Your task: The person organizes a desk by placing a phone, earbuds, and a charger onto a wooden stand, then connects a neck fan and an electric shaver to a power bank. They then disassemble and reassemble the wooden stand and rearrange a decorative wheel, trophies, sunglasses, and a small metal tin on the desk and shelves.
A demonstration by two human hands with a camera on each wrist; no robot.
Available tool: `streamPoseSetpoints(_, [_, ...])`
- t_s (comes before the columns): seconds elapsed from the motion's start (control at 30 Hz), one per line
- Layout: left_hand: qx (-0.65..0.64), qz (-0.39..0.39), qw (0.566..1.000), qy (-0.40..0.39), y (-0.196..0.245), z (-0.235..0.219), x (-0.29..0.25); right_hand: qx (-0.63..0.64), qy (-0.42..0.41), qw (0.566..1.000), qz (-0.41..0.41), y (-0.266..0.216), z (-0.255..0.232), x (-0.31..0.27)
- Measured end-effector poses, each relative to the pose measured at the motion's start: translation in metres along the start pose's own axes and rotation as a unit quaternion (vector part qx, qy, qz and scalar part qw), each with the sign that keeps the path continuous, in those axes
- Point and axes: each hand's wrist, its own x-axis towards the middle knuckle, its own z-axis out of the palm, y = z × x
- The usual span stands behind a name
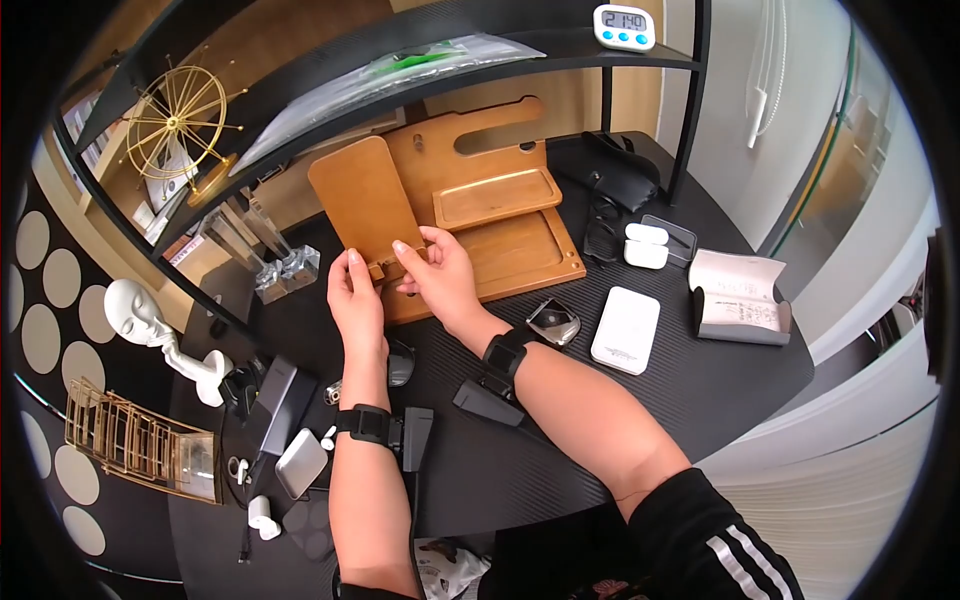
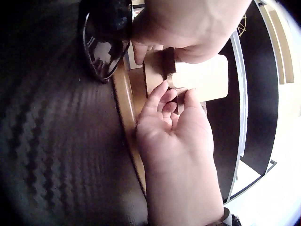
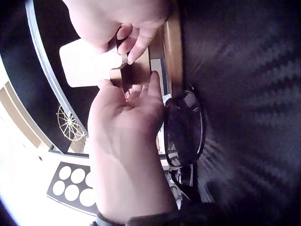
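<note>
A black desk (image 1: 700, 390) with a woven carbon-fibre pattern fills the scene, curving under a black metal shelf frame (image 1: 690, 90) that stands against pale wood panelling; a white digital timer (image 1: 624, 26) sits on the top shelf and one gold wire wheel ornament (image 1: 178, 120) on a lower one. In the middle of the desk lies one brown wooden docking tray (image 1: 520, 250), and at its near left corner stands one flat wooden panel with rounded corners (image 1: 365, 205), tilted back. Both hands meet at the foot of that panel: the left hand (image 1: 356, 300) has its fingertips curled against the small wooden block there, and the right hand (image 1: 437, 272) pinches the same spot from the other side, so the two hands are together and nearly touching. One pair of dark-framed sunglasses (image 3: 184, 127) lies on the desk just beside the tray's edge, below the wrists. To the right lie one white earbud case (image 1: 646, 245), one white rectangular power bank (image 1: 625, 330) and one open grey glasses case (image 1: 740, 297). On the left stands one white figurine (image 1: 150, 330), near one wooden lattice model (image 1: 140, 440).
</note>
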Motion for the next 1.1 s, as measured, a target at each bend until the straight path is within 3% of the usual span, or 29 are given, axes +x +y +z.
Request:
streamPoseSetpoints(0.2, [0.014, 0.035, 0.999, 0.008, -0.014, -0.005, 0.01, -0.035, 0.037, 0.999, -0.005, 0.001, 0.001, -0.001])
streamPoseSetpoints(0.47, [0.052, -0.002, 0.998, 0.022, -0.014, -0.007, 0.008, -0.248, 0.03, 0.967, 0.042, -0.012, 0.005, -0.007])
streamPoseSetpoints(0.67, [0.038, -0.006, 0.999, 0.006, -0.011, -0.005, 0.005, -0.25, 0.05, 0.965, 0.064, -0.016, 0.007, -0.007])
streamPoseSetpoints(0.77, [-0.03, -0.051, 0.997, -0.047, -0.007, -0.006, 0.005, -0.245, 0.07, 0.965, 0.062, -0.01, 0.007, -0.003])
streamPoseSetpoints(0.87, [-0.086, -0.084, 0.992, -0.046, 0.002, -0.004, 0.001, -0.237, 0.073, 0.966, 0.068, -0.014, 0.006, -0.004])
streamPoseSetpoints(1.1, [-0.048, -0.057, 0.995, -0.062, -0.016, -0.009, 0.01, -0.242, 0.077, 0.964, 0.077, -0.019, 0.008, -0.006])
